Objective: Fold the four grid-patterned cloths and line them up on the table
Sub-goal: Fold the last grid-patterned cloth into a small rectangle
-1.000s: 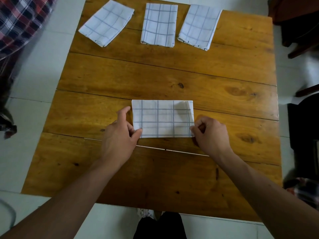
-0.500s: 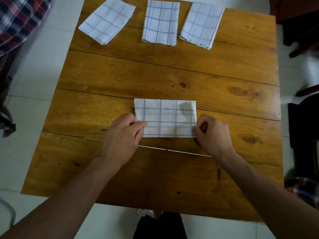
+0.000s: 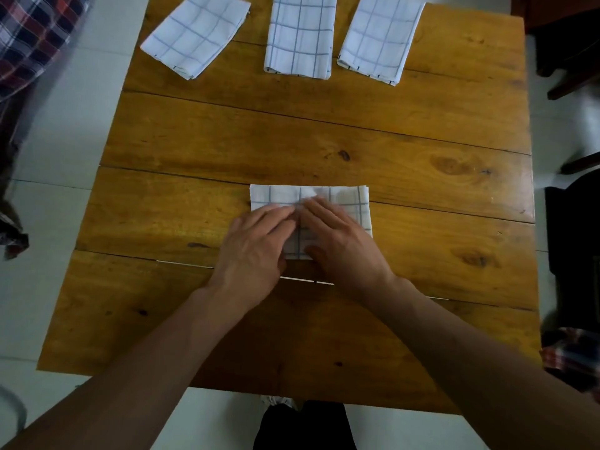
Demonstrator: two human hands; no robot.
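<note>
Fourth cloth [image 3: 344, 198]: folded, long axis parallel to the table's [image 3: 422, 131] near edge, lying centre-near. Left hand [image 3: 256, 245] and right hand [image 3: 341, 241] are laid flat on it, fingers straight, fingertips meeting mid-cloth. 3 folded cloths [image 3: 300, 34] are ranged along the far edge; open room is judged at the far-right corner.

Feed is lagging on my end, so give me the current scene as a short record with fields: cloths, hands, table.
cloths in far row: three folded, left cloth, middle cloth, right cloth
row alignment: left cloth lies angled; middle cloth is straight, right cloth slightly tilted
fourth cloth: folded, lying flat near the table's middle, apart from the row
left hand: fingers flat on the fourth cloth
right hand: fingers flat on the fourth cloth
table: wooden planks
</note>
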